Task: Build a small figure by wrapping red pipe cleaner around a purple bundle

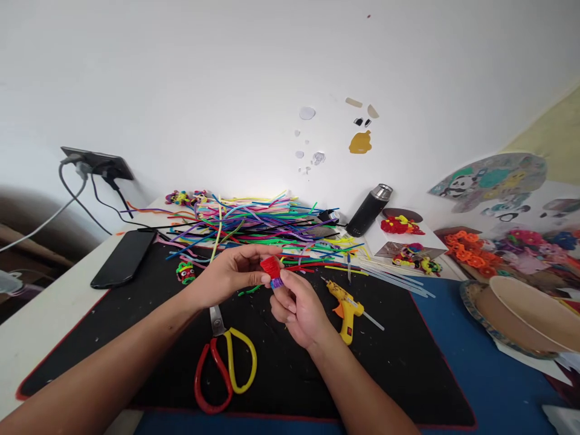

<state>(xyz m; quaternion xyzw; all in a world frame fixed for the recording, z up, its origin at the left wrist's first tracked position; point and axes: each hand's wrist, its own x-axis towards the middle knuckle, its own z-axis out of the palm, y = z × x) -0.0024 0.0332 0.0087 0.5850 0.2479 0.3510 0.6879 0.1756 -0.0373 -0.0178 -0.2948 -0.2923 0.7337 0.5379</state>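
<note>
Between my two hands, above the black mat [149, 338], is a small fuzzy pipe-cleaner piece [270, 267], red on top with purple and blue below. My left hand [233, 272] pinches its left side between thumb and fingers. From the right, my right hand [299, 305] grips the lower part, its fingers curled. Below my left hand lie scissors [229, 362] with one red and one yellow handle, blades partly hidden under the hand. To the right of my right hand rests a yellow glue gun [348, 311] with a glue stick in its back.
A heap of colourful pipe cleaners [254, 220] lies along the wall. A phone [124, 258] is at the left, beside a small red-and-green figure [185, 273]. A black flask [369, 211], a white box [401, 238] with figures, and a bowl [530, 311] stand at the right.
</note>
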